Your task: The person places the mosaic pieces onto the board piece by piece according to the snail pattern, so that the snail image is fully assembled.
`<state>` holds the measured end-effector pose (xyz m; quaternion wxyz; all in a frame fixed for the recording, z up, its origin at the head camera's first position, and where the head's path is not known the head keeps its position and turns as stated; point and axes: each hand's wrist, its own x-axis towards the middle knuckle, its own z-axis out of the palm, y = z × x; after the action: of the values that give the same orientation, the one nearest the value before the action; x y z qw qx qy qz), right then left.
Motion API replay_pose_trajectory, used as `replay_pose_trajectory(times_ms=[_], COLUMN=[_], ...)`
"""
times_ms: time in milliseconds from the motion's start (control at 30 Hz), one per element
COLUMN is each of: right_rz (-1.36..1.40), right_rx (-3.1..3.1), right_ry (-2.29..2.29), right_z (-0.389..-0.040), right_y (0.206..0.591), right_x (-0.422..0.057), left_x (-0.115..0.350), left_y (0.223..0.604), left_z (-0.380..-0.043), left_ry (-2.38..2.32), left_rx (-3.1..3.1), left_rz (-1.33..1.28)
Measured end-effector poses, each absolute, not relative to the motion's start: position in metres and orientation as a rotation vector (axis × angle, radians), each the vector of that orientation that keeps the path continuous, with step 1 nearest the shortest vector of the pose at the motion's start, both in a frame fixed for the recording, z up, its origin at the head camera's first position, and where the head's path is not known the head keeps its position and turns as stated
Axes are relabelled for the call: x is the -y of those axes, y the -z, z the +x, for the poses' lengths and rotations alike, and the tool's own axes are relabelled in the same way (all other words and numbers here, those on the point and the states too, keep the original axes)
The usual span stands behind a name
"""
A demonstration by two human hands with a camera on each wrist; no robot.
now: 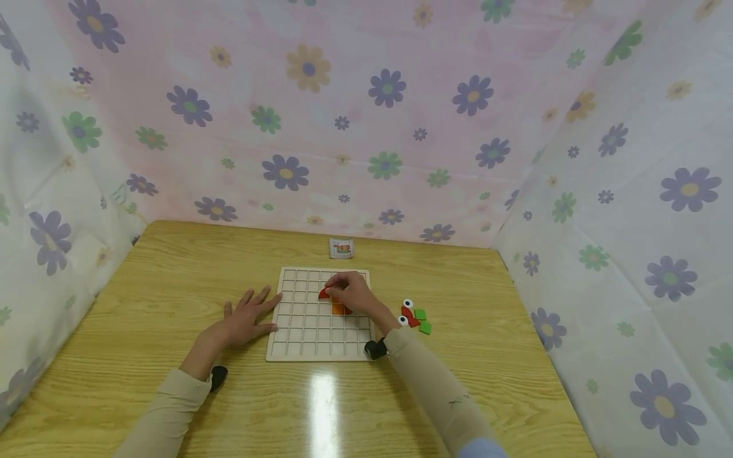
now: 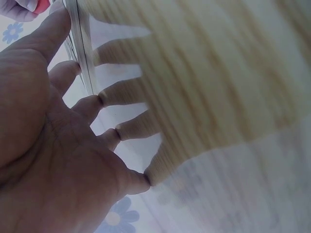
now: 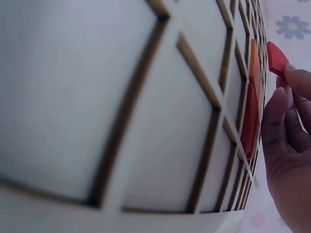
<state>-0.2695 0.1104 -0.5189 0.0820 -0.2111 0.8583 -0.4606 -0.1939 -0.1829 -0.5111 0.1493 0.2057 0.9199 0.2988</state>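
A pale wooden grid board (image 1: 294, 331) lies on the table. My right hand (image 1: 354, 294) is over its upper right part and pinches a red tile (image 3: 277, 59) with one curved side between thumb and fingertip. The right wrist view shows that tile raised off the grid. Below it, an orange tile (image 1: 338, 308) and another red tile (image 3: 250, 121) sit in the grid, partly hidden by the hand in the head view. My left hand (image 1: 246, 321) is spread on the table, its fingertips at the board's left edge.
Right of the board lie loose pieces: white eye discs (image 1: 408, 303), red tiles (image 1: 413, 322) and green squares (image 1: 420, 314). A small picture card (image 1: 342, 248) lies behind the board. Flowered cloth (image 1: 343, 127) encloses the table (image 1: 475, 381) at the back and sides.
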Motion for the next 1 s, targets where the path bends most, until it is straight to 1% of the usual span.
replay_pose_trajectory(times_ms=[200,500,833,1000], right_rz=[-0.609,-0.614,-0.569,-0.569], right_rx=[-2.572,-2.526,-2.463,-2.483], right_ry=[1.312,1.352,1.394,1.356], right_z=[-0.27,-0.269,-0.273,-0.273], right_y=[0.523,0.52,0.525,0.524], right_x=[-0.11,-0.112,-0.115,-0.113], left_x=[0.183,0.185,0.189,0.188], left_y=[0.511,0.511,0.533,0.522], left_z=[-0.194,-0.192,-0.2,-0.195], left_ry=[-0.86,-0.92,-0.899,-0.947], left_rx=[-2.634,-2.63,-2.654,-2.627], left_rz=[0.581,0.611,0.613,0.629])
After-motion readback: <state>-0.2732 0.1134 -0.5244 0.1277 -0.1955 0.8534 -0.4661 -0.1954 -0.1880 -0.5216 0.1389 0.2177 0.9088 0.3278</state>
